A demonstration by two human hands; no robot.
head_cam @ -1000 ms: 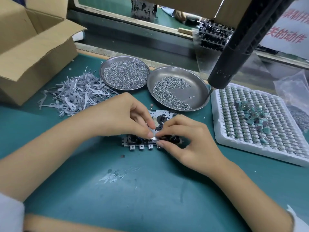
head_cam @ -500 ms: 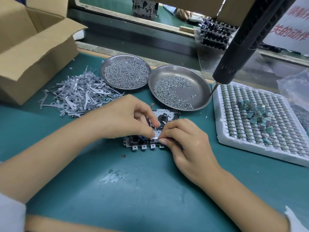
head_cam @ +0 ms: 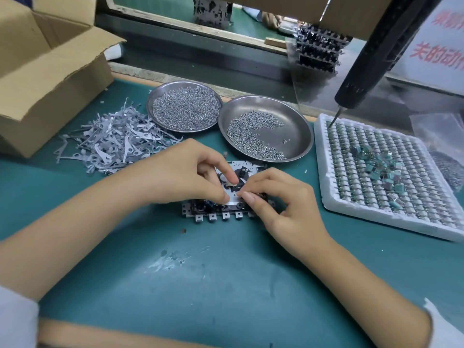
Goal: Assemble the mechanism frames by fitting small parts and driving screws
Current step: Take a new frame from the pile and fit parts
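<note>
While both hands crowd the middle of the green mat (head_cam: 226, 285), here is how it reads:

Mechanism frame: the mechanism frame (head_cam: 226, 212) lies flat on the mat, dead center, just in front of the 2 metal dishes, its row of small tabs facing the person.

Left hand: the left hand (head_cam: 180, 174) sits over the frame's left half, fingers curled, thumb and forefinger tips pinched together on a small flat metal part (head_cam: 233, 197) on top of the frame.

Right hand: the right hand (head_cam: 281, 204) comes in from the right, fingers curled too, thumb and forefinger tips pinching that same small part, nail to nail with the left thumb.

Left dish: a round metal dish (head_cam: 150, 106) holds a full, even layer of tiny screws.

Right dish: a second round dish (head_cam: 301, 131), touching the first, holds a thinner crescent of screws on its left side.

Lever pile: a loose heap of grey stamped levers (head_cam: 113, 144) sprawls just left of the left hand.

Box: an open cardboard box (head_cam: 50, 79) stands at far left, flaps up.

Foam tray: a white foam tray (head_cam: 324, 197) at right is packed with rows of small parts, with some greenish pieces lying loose on top.

Screwdriver: a black powered screwdriver (head_cam: 371, 56) hangs at upper right, its bit tip just over the tray's far left corner.

Background: stacks of dark frames sit beyond the bench edge, blurred.
</note>
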